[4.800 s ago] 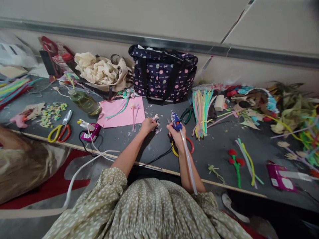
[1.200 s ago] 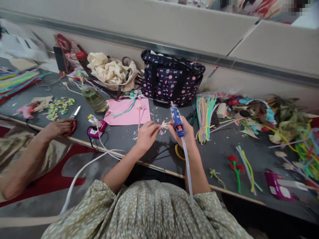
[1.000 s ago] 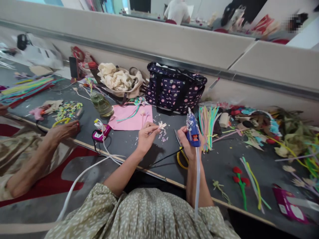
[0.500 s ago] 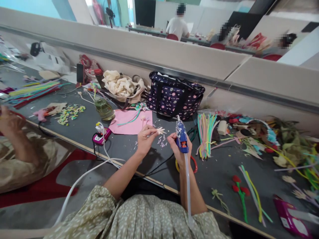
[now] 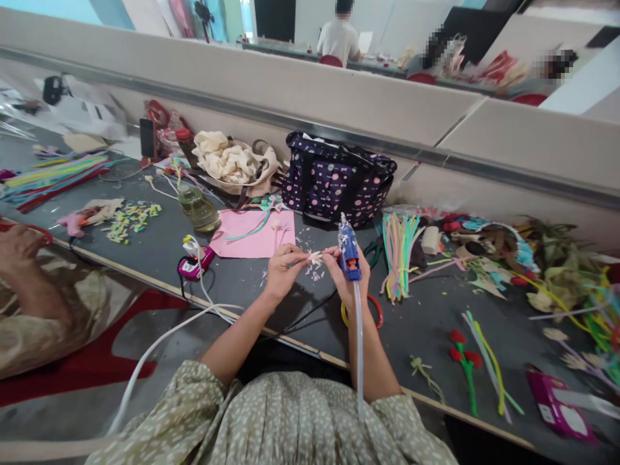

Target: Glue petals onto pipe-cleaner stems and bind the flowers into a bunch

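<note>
Between its fingertips, my left hand (image 5: 285,270) pinches a small pale flower (image 5: 314,258) above the dark table. My right hand (image 5: 349,278) is wrapped round a blue glue gun (image 5: 349,250), its nozzle pointing up and away from me and a pale glue stick trailing from its rear. The thumb and finger of that hand also reach to the flower's right side, touching it. Small pale scraps (image 5: 317,274) lie on the table around the flower. Red-and-yellow scissor handles (image 5: 378,311) show beside my right wrist.
Pink paper (image 5: 242,239), a glass jar (image 5: 198,208) and a dark patterned bag (image 5: 336,181) stand beyond my hands. Bundled pipe cleaners (image 5: 400,255) and a red-and-green flower (image 5: 467,368) lie to the right. A magenta box (image 5: 196,263) with white cable lies left. Another person's hand (image 5: 22,248) is far left.
My right hand's fingertips have moved left and now meet the flower. The glue gun has come slightly left with them. The camera view has shifted a little.
</note>
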Motion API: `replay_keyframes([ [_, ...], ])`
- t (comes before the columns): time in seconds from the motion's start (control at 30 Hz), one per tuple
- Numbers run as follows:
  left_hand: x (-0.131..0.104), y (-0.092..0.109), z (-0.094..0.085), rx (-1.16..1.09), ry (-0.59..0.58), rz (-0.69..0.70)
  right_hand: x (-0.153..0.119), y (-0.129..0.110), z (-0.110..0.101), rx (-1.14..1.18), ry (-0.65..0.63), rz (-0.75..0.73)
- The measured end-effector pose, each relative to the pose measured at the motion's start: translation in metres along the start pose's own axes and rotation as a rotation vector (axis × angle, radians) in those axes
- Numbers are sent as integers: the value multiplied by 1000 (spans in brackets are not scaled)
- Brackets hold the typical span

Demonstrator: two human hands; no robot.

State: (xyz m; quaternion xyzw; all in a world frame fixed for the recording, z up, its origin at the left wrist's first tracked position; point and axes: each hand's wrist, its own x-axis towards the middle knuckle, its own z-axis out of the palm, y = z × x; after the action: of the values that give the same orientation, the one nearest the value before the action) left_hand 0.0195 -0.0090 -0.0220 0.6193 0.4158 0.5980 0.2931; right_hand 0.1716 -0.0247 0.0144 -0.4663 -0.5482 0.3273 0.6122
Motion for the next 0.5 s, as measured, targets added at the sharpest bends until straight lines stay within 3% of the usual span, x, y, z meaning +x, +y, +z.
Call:
replay_keyframes([
  [0.5,1,-1,-3,-16,-78,-74,3,-7,-4,-56,-53,18],
])
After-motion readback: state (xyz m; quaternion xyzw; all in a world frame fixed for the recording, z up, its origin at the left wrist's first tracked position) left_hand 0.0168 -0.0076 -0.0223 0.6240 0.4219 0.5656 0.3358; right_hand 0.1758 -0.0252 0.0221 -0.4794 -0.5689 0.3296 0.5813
